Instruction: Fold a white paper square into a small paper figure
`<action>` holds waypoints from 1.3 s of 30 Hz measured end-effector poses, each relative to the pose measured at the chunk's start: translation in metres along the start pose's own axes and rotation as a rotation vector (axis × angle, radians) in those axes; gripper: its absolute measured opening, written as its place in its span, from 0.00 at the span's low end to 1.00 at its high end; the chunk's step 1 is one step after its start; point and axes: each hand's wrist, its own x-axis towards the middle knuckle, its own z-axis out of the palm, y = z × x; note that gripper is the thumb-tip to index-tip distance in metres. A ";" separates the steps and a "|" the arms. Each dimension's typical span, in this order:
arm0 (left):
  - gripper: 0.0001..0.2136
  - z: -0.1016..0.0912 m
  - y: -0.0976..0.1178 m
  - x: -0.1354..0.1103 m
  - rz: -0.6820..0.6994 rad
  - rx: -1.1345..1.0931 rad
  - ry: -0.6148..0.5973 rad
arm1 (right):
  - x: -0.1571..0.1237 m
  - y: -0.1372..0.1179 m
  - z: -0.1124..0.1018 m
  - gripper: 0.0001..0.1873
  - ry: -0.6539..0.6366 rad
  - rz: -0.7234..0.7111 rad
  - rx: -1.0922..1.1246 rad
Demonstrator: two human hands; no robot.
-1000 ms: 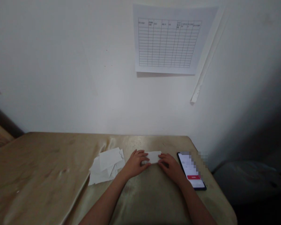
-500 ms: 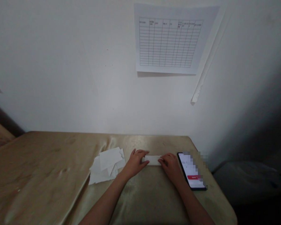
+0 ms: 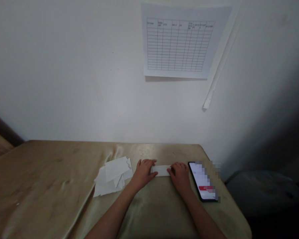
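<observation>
A narrow strip of white paper (image 3: 162, 171), which looks folded, lies flat on the tabletop between my two hands. My left hand (image 3: 145, 172) has its thumb and fingers at the strip's left end, thumb on the near edge and forefinger by the far edge. At the right end, my right hand (image 3: 180, 173) pinches the paper with curled fingers and thumb. Just left of my left hand is a loose pile of torn and folded white paper pieces (image 3: 117, 169).
A phone (image 3: 201, 189) with a lit screen, partly pixelated, lies right of my right hand. The table (image 3: 159, 212) has a shiny brownish cover and meets a white wall. A printed sheet with a grid (image 3: 176, 46) hangs there. A greyish bulky thing (image 3: 259, 189) sits beyond the table's right edge.
Both hands stay at the ends of the paper strip, with small shifts of the fingers. The whole view has moved very slightly.
</observation>
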 end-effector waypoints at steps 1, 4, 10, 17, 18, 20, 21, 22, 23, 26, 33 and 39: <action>0.24 0.000 0.000 0.000 -0.004 0.000 0.001 | 0.000 -0.001 0.000 0.08 0.002 0.002 -0.008; 0.23 0.001 0.000 0.001 0.009 0.001 0.008 | 0.000 -0.004 -0.002 0.08 0.012 0.016 -0.035; 0.20 0.004 -0.003 0.005 0.018 -0.005 0.050 | 0.000 -0.009 -0.004 0.09 0.036 0.014 -0.063; 0.16 0.005 -0.006 0.009 0.000 -0.043 0.077 | 0.001 -0.011 -0.002 0.08 0.024 0.038 -0.100; 0.16 0.005 -0.006 0.009 -0.002 -0.046 0.080 | 0.001 -0.011 -0.001 0.08 0.023 0.043 -0.104; 0.14 0.004 -0.006 0.010 -0.008 -0.056 0.084 | 0.001 -0.012 -0.001 0.08 0.020 0.055 -0.107; 0.14 0.003 -0.006 0.011 -0.012 -0.062 0.085 | 0.002 -0.012 0.000 0.08 0.016 0.062 -0.107; 0.14 0.003 -0.005 0.011 -0.014 -0.067 0.087 | 0.002 -0.012 0.000 0.08 0.013 0.071 -0.106; 0.14 0.003 -0.005 0.012 -0.015 -0.069 0.089 | 0.002 -0.012 0.000 0.08 0.008 0.078 -0.106; 0.13 0.002 -0.005 0.013 -0.020 -0.066 0.099 | 0.002 -0.012 0.000 0.08 0.002 0.081 -0.101; 0.11 0.001 -0.002 0.013 -0.007 -0.066 0.108 | 0.002 -0.014 0.000 0.08 0.008 0.078 -0.111; 0.10 0.003 -0.003 0.013 -0.003 -0.035 0.105 | 0.002 -0.014 0.000 0.08 0.007 0.072 -0.122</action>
